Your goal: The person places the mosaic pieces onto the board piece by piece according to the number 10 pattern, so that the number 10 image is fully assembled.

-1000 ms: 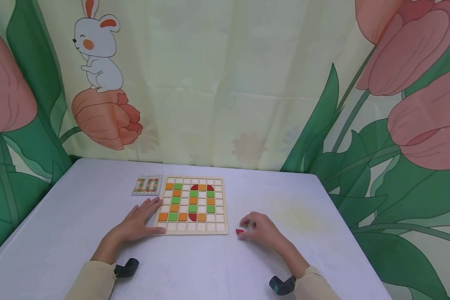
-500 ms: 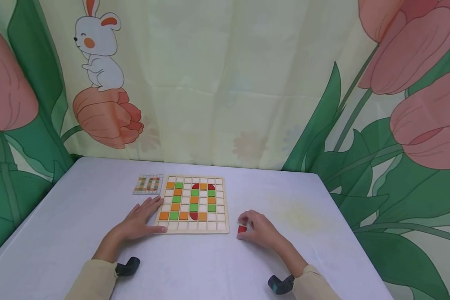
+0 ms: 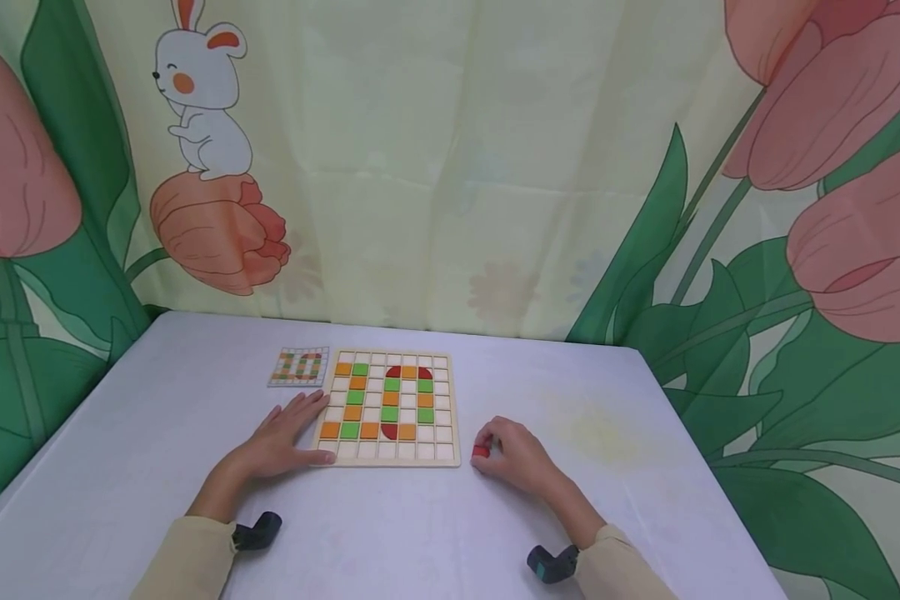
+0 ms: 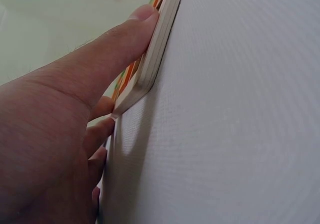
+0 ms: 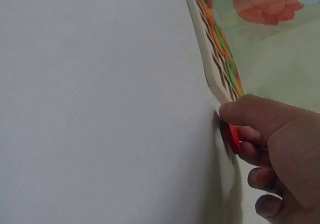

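A wooden grid board (image 3: 390, 465) lies on the table in the head view, with orange and green square tiles and several red rounded-corner tiles forming a "10". My left hand (image 3: 277, 442) rests at its left edge, thumb on the front corner and fingers spread along the side; the left wrist view shows the thumb (image 4: 125, 36) lying over the rim. To the right of the board, my right hand (image 3: 517, 457) pinches a red tile (image 5: 231, 138) between thumb and fingers. The tile is tipped on edge, close over the cloth, partly hidden by the fingers.
A small pattern card (image 3: 298, 367) showing the same "10" design lies beyond my left hand, beside the board's far left corner. A white cloth covers the table (image 3: 390, 533). Behind it hangs a printed curtain (image 3: 435, 167) with a rabbit and tulips.
My right thumb and fingers have closed on the red tile and turned it, so less of its face shows. That hand has shifted slightly toward the board. The left hand stays put.
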Available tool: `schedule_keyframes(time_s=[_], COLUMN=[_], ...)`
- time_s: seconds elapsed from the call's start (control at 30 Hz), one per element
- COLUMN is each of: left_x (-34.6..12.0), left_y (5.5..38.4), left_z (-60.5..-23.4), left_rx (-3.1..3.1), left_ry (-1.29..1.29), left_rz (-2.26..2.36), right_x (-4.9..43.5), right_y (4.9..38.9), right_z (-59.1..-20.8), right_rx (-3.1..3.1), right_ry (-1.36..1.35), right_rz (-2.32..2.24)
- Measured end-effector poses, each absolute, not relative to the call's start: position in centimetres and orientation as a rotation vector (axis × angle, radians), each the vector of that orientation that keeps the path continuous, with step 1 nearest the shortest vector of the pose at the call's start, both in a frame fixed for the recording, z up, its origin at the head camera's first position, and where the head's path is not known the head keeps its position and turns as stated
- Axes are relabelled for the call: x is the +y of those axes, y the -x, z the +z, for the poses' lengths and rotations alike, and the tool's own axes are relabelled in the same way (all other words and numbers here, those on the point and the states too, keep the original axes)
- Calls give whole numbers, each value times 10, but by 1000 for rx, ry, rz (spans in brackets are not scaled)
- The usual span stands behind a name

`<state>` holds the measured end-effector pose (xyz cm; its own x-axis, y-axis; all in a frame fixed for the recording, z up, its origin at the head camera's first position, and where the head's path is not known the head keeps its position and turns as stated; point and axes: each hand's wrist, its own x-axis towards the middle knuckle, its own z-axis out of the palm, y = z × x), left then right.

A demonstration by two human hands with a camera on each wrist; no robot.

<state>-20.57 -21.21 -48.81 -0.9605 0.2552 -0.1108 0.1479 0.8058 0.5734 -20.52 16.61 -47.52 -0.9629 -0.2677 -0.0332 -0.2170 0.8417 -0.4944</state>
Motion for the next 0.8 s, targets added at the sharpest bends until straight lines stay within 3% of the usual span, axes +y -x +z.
schedule_keyframes(time_s=[0.8], left_x=[-209], left_y=[203], left_z=[-481], left_rx=[2815], left_ry=[-308], left_rz=[856], right_x=[107], right_y=[234], right_z=[-474], right_rx=[2857], right_ry=[602], right_rz=[-999])
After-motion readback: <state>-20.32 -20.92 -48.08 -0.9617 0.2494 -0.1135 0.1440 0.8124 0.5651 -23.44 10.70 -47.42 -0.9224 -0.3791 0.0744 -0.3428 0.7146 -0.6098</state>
